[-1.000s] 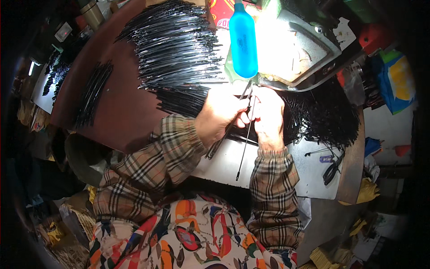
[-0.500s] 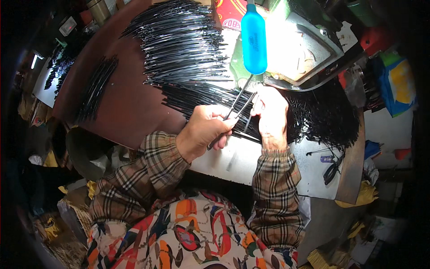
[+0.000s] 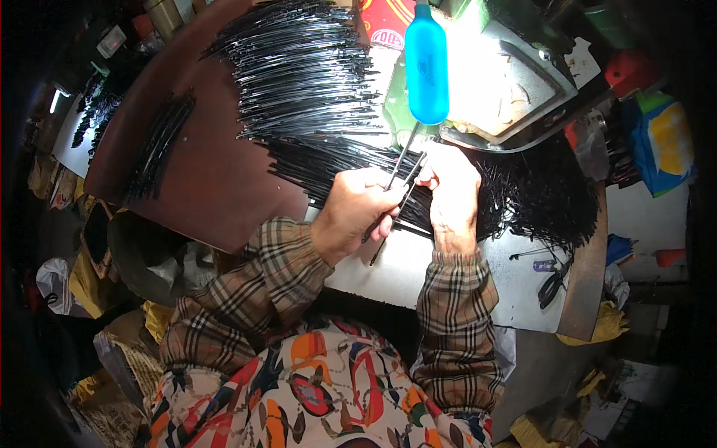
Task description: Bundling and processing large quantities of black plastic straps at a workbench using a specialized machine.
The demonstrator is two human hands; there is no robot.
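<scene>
Your left hand (image 3: 357,209) is curled nearly closed around thin black rods (image 3: 403,158), with the thumb pressed along the top. The rods slant up and to the right out of that grip, and one has its lower end poking out below your fingers, over the pale tabletop (image 3: 515,280). Your right hand (image 3: 454,183) is bunched narrow, thumb and fingertips pinched on the upper end of one of those rods, just beside your left. Strong light washes out some finger detail.

Beyond your hands, under the blue bottle-shaped object (image 3: 427,71), one rod tip reaches up close to its lower end. A large pile of rods (image 3: 299,78) lies on the brown board (image 3: 224,179), and a dark tangled heap (image 3: 541,187) sits to the right of your right hand, near the black-handled scissors (image 3: 553,290).

Lower left, a dark tub (image 3: 128,257) has pale crumpled plastic (image 3: 168,272) in it. A blue and yellow bag (image 3: 665,138) is at far right; you cannot tell its contents.
</scene>
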